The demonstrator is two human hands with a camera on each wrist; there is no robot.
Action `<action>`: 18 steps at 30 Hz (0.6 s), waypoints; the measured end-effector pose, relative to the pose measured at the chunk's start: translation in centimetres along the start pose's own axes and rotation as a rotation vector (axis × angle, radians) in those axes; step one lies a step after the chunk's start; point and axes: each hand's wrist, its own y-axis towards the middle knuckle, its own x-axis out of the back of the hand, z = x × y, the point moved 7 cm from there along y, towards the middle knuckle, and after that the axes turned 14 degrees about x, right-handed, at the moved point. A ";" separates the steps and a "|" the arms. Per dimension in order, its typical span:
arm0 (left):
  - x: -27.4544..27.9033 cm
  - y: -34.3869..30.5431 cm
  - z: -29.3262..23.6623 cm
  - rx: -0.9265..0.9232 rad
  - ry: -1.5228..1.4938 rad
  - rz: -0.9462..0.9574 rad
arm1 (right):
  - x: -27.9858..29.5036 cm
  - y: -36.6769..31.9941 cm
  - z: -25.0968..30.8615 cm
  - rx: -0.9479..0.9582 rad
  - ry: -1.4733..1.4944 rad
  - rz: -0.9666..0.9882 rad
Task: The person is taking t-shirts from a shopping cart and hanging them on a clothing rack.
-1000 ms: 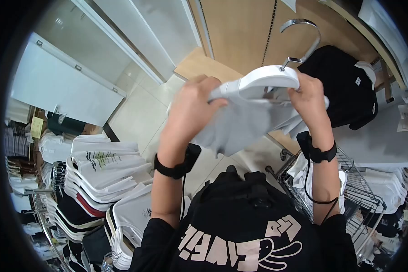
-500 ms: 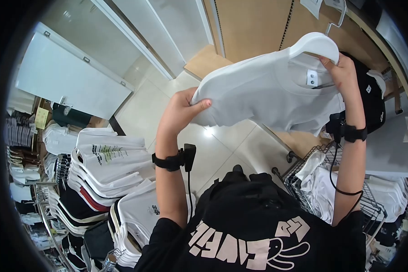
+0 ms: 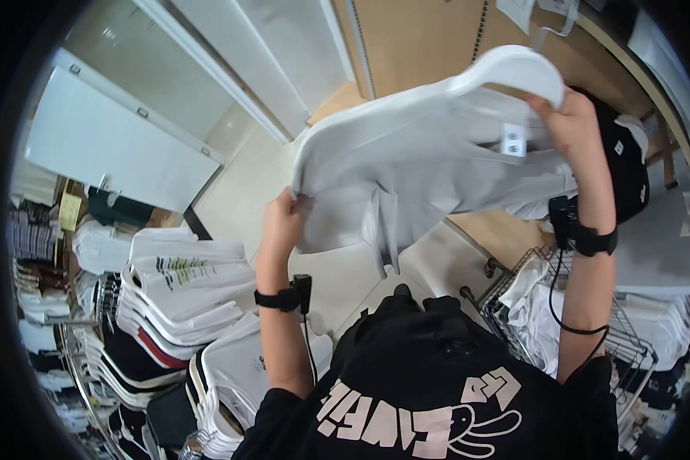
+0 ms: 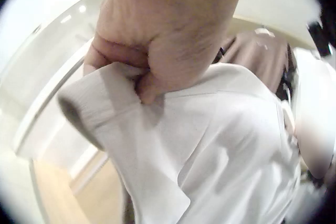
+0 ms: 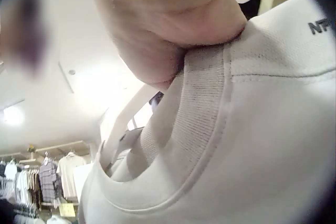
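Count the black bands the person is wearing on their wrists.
2. One band circles the wrist of the left hand, which pinches the light grey shirt; the other band circles the wrist of the right hand.

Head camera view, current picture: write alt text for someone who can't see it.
A light grey fabric shirt on a curved white hanger is stretched above a tiled floor, a person's left hand pinching its sleeve, right hand gripping its collar. White shirts hang at lower left.

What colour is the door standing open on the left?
White; the door shows best in the head view.
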 end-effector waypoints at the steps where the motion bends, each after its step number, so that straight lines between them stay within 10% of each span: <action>1: 1.0 -0.3 0.5 -0.008 0.289 -0.254 | 0.0 -0.3 3.0 0.087 -0.066 -0.033; 4: 2.8 -6.4 -7.1 -0.105 0.543 -0.734 | -0.9 -0.7 5.6 0.063 -0.143 -0.039; 10: -3.3 -12.1 -19.8 -0.826 0.202 -0.534 | -4.0 -1.1 8.3 0.109 -0.076 0.089; 18: -5.0 -9.2 -19.7 -0.850 0.005 -0.288 | -2.2 -1.8 7.2 -0.035 0.009 0.033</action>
